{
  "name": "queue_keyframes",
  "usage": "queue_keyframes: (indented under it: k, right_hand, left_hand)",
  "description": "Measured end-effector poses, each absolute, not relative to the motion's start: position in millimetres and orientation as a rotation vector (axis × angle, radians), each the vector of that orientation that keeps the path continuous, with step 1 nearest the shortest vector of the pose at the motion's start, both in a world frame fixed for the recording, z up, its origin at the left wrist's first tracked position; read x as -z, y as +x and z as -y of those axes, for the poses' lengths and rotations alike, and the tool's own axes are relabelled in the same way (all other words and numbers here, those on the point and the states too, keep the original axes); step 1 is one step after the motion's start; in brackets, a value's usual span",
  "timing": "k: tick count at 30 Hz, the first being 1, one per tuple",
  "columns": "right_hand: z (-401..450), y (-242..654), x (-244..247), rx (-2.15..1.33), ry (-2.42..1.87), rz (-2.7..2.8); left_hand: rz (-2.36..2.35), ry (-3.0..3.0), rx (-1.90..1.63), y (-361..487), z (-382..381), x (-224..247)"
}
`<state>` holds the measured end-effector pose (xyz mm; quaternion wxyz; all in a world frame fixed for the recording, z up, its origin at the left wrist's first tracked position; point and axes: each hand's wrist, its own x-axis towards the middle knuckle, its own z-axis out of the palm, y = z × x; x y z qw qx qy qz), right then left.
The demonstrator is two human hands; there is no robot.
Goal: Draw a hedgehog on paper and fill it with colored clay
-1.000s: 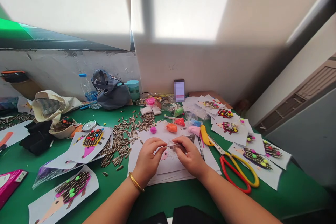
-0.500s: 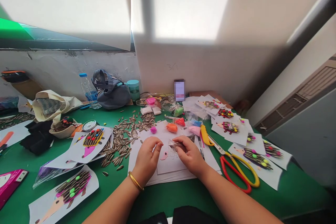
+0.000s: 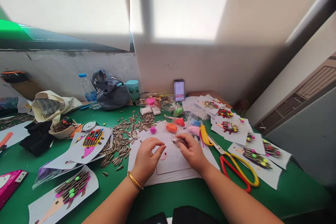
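Observation:
My left hand [image 3: 148, 155] hovers over the left part of a sheet of paper [image 3: 168, 169], thumb and forefinger drawn together in a pinch. Whatever lies between those fingertips is too small to make out. In my right hand [image 3: 193, 152] is a small clear plastic packet [image 3: 176, 141] with something dark in it, mostly hidden by the fingers. Below, the sheet carries a drawn hedgehog outline [image 3: 173, 152] with a pink face and a dark dot on it. More white sheets lie underneath.
Sunflower seeds [image 3: 122, 143] are heaped to the left. Lumps of clay, orange [image 3: 171, 127] and magenta [image 3: 153, 130], sit beyond my hands. Scissors [image 3: 235, 168] with red and yellow handles lie right, beside finished hedgehog pictures [image 3: 258, 159]. A phone [image 3: 179, 90] leans on the wall.
My left hand has shifted slightly right, its pinching fingertips now nearer the drawing's face. My right hand has turned a little and still holds the packet.

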<state>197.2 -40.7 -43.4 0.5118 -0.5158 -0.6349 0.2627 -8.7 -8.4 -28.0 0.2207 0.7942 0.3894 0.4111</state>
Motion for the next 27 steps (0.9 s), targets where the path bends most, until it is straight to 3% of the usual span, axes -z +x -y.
queue_keyframes:
  k: [27]
  right_hand:
    - [21.7, 215.8, 48.8, -0.741, -1.291, 1.109]
  left_hand:
    - [-1.120, 2.220, -1.130, -8.2, 9.7, 27.0]
